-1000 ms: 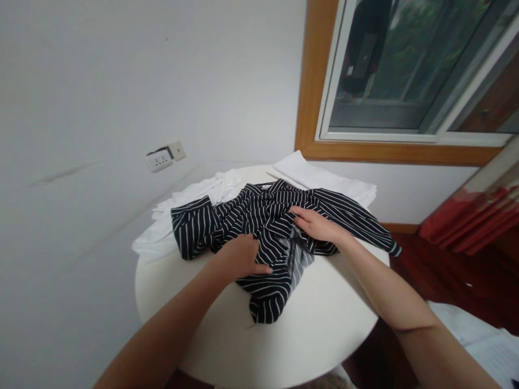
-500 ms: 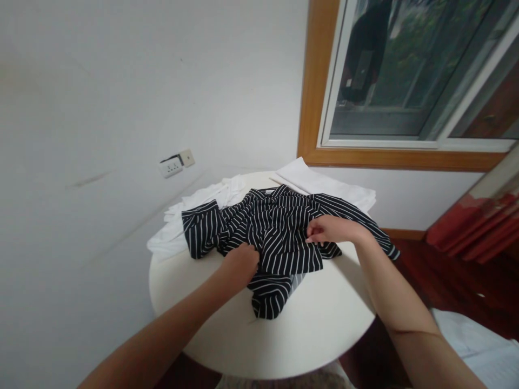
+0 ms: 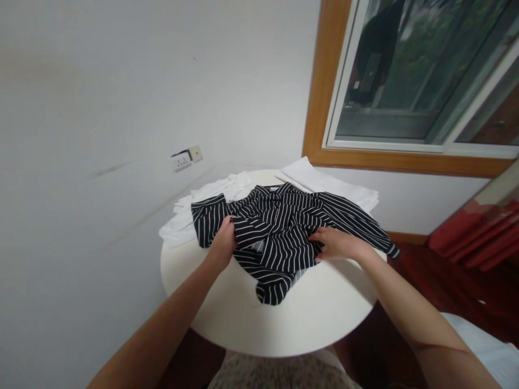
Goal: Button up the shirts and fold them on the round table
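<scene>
A black shirt with white stripes lies spread on a round white table, its collar toward the wall. My left hand is closed on the left front edge of the shirt and holds that flap lifted and pulled out to the left. My right hand rests on the right side of the shirt near its lower hem, fingers apart and touching the cloth. One sleeve stretches right past the table's edge; the other is bent at the left. The lower part is bunched toward me.
Crumpled white cloth lies at the table's left back, and folded white cloth at the right back. A wall socket is behind on the left. A wood-framed window and a red curtain are to the right.
My left hand has moved left and away from me, drawing the shirt's front flap with it. My right hand's fingers have spread over the cloth. The view has shifted slightly.
</scene>
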Action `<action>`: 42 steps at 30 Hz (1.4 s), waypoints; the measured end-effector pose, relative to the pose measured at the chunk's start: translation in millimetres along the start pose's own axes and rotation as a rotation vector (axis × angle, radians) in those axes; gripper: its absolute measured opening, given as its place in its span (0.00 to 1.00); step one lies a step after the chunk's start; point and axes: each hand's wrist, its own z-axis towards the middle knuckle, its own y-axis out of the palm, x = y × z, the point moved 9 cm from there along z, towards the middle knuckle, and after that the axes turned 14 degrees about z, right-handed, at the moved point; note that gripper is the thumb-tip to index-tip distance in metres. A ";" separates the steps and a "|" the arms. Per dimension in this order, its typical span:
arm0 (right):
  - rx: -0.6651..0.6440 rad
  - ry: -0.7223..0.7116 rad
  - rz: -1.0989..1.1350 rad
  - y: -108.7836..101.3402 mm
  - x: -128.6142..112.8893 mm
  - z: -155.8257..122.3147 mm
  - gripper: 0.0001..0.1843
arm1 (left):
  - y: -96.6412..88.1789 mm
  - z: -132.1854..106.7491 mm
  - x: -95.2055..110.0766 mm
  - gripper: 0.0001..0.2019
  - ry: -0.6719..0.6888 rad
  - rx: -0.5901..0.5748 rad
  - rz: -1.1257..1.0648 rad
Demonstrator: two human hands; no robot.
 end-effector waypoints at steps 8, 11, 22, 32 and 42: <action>0.165 0.013 0.069 -3.4 6.0 -7.6 0.11 | -3.5 -12.5 -3.0 0.09 0.127 -0.080 0.228; 0.231 0.005 0.252 -15.1 15.0 -20.2 0.13 | 9.0 -35.1 -1.0 0.16 0.275 -0.377 0.306; 0.391 -0.028 0.574 -60.2 42.9 -61.2 0.17 | 0.0 -70.9 2.0 0.31 0.408 -0.296 0.614; -0.187 -0.033 0.502 -28.3 9.2 -80.6 0.19 | 5.1 -86.5 -28.6 0.16 0.214 -0.493 0.860; -0.090 -0.178 0.427 -40.2 -18.5 -16.3 0.23 | -1.5 -83.5 13.4 0.14 -0.021 -0.639 0.052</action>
